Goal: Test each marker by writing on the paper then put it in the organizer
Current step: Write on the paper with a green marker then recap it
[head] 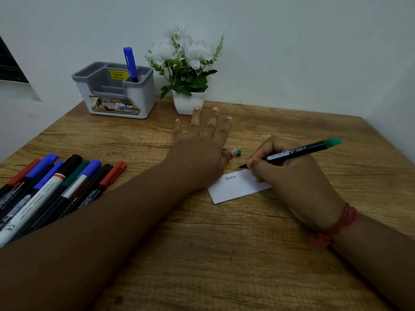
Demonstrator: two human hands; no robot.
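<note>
Here, in the head view, the right hand grips a black-barrelled marker with a green end, its fingers curled round the barrel near the tip. The uncapped tip points left, just beyond the far edge of a small white rectangular paper card that lies on the brown wood-grain table. The heel of that hand rests on the card's right end, and a short handwritten word shows near the card's far edge. A red thread band circles the right wrist.

The left hand is spread flat with its fingers straight, holding nothing, just left of the card. The thumb lies on or just over a small green marker cap; whether it touches I cannot tell.

At the far left of the table stands a grey and white plastic organizer, with one blue-capped marker upright in its right rear compartment. Beside it to the right sits a white pot of white artificial flowers. A row of capped markers in red, blue, black and green lies side by side at the table's left edge, partly behind the left forearm.
</note>
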